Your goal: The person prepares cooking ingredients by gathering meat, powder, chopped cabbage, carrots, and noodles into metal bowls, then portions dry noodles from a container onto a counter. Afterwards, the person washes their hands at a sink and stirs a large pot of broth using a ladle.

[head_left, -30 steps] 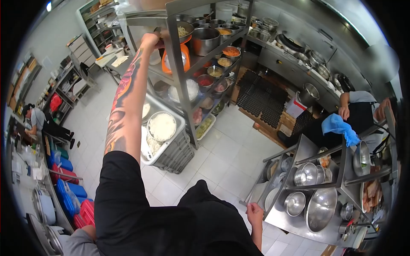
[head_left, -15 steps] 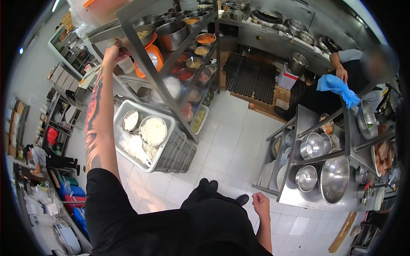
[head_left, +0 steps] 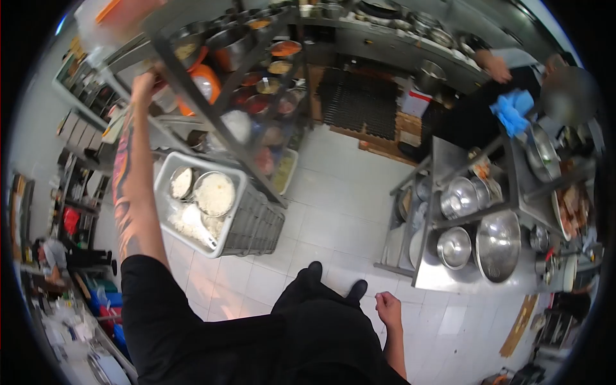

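Note:
My left hand (head_left: 145, 83) reaches up to the metal shelf rack (head_left: 218, 125), beside an orange scale (head_left: 204, 88); its fingers are blurred and what they touch cannot be made out. Below it is a grey crate (head_left: 256, 226) holding loose white rice, a round bowl of rice (head_left: 214, 194), a smaller bowl of rice (head_left: 183, 183) and a white scoop (head_left: 200, 226). My right hand (head_left: 388, 308) hangs low over the floor near the steel table, its fingers curled in, and no object shows in it.
A steel table (head_left: 443, 277) with metal bowls (head_left: 498, 247) stands on the right. Behind it a co-worker is beside a blue cloth (head_left: 512, 110). Black mats (head_left: 359, 106) lie before the cooking counter. Another person bends over at far left.
The view has swung, so the rack and crate sit further left and both my shoes now show. My left hand stays up at the rack. The co-worker's hand has moved away from the blue cloth.

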`<state>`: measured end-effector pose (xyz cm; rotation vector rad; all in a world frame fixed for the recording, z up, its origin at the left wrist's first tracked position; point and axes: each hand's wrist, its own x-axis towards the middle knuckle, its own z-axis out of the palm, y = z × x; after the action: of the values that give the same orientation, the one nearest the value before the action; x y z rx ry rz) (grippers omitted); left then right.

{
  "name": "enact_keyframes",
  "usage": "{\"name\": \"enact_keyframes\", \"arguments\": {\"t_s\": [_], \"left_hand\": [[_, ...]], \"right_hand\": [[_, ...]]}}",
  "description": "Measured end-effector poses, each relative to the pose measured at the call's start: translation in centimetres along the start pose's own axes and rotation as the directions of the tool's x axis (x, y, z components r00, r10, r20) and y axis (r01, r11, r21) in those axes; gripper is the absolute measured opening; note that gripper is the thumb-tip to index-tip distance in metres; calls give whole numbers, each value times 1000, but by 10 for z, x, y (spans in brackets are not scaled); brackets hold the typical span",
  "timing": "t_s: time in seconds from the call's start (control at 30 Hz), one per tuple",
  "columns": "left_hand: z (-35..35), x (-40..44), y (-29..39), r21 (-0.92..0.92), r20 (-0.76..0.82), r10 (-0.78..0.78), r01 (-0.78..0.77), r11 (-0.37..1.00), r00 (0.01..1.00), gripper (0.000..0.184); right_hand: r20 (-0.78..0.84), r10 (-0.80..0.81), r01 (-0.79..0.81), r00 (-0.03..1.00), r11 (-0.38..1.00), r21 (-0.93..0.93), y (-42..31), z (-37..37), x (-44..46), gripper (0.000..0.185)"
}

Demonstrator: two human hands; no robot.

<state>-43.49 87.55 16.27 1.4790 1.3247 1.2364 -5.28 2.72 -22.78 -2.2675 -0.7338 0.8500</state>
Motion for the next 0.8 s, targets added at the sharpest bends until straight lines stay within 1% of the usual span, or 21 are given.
{"name": "enact_keyframes", "arguments": {"t_s": [0.1, 0.13, 0.17, 0.2, 0.23, 0.27, 0.3, 0.33, 0.37, 0.4, 0.43, 0.47, 0.53, 0.57, 0.6, 0.63, 0.67, 0.7, 0.73, 0.77, 0.8], "left_hand": [[-47, 29, -36, -195, 64, 159, -144, 970, 985, 42], [-42, 0, -18, -167, -68, 21, -33, 985, 997, 43], [-82, 45, -53, -19, -200, -46, 43, 999, 979, 44], [-105, 47, -75, -4, -257, 78, -81, 997, 963, 47], [-153, 79, -105, 558, -295, 142, 50, 828, 945, 50], [-118, -24, -73, 718, -381, 332, 51, 694, 863, 55], [-100, -86, -70, 504, -391, 323, -94, 859, 862, 60], [-123, -86, -103, 779, -429, 450, 68, 624, 783, 65], [-100, -142, -112, 539, -465, 386, -91, 837, 796, 66], [-95, -183, -121, 687, -457, 358, 67, 724, 815, 65], [-85, -212, -148, 700, -482, 341, 120, 704, 807, 60], [-47, -282, -153, 659, -470, 385, 25, 752, 794, 59], [9, -362, -214, 477, -375, 283, -78, 875, 883, 43], [28, -404, -248, 435, -197, 194, -91, 896, 961, 32], [111, -505, -196, -193, -302, -247, 195, 962, 921, 28], [145, -552, -213, -222, 37, -198, 201, 954, 979, 27], [168, -578, -267, 203, 314, 97, -167, 965, 944, 26], [220, -648, -224, -234, 295, -341, 413, 880, 893, 24], [274, -732, -143, -184, 394, -395, 492, 851, 830, 21], [305, -762, -154, -145, 617, -257, 428, 892, 744, 19], [341, -799, -162, -82, 698, -241, 409, 909, 674, 18]], "right_hand": [[-47, -15, 15, 999, 1000, -7, 0, -14, -16, 29], [-81, -14, 14, 997, 1000, 6, 0, -23, -23, 30], [-120, -33, 31, 992, 999, -14, 8, -29, -29, 30], [-159, -50, 45, 986, 998, -36, 19, -35, -36, 30], [-225, 17, -18, 974, 1000, -4, 28, -41, -45, 30], [-233, 47, -43, 971, 999, 21, 38, -49, -51, 30], [-236, 65, -56, 970, 997, 44, 52, -56, -61, 29], [-283, 102, -84, 954, 994, 77, 68, -64, -72, 29], [-278, 142, -112, 950, 987, 119, 85, -72, -82, 30], [-267, 169, -131, 949, 979, 154, 103, -84, -89, 30], [-293, 179, -134, 939, 977, 166, 126, -91, -98, 30], [-303, 190, -140, 934, 973, 181, 153, -95, -109, 31], [-329, 195, -136, 924, 972, 194, 206, -116, -127, 31], [-324, 200, -162, 925, 977, 140, 233, -127, -140, 31], [-316, 213, -194, 924, 977, 91, 256, -136, -155, 31], [-248, 285, -280, 926, 958, 56, 275, -154, -166, 30], [-260, 296, -289, 919, 955, 69, 292, -170, -177, 30], [-270, 301, -311, 915, 950, 6, 310, -187, -190, 30], [-280, 305, -335, 910, 940, -66, 327, -209, -202, 31], [-307, 323, -355, 895, 933, -53, 329, -235, -214, 31], [-317, 331, -368, 889, 928, -62, 339, -255, -224, 31]]}}
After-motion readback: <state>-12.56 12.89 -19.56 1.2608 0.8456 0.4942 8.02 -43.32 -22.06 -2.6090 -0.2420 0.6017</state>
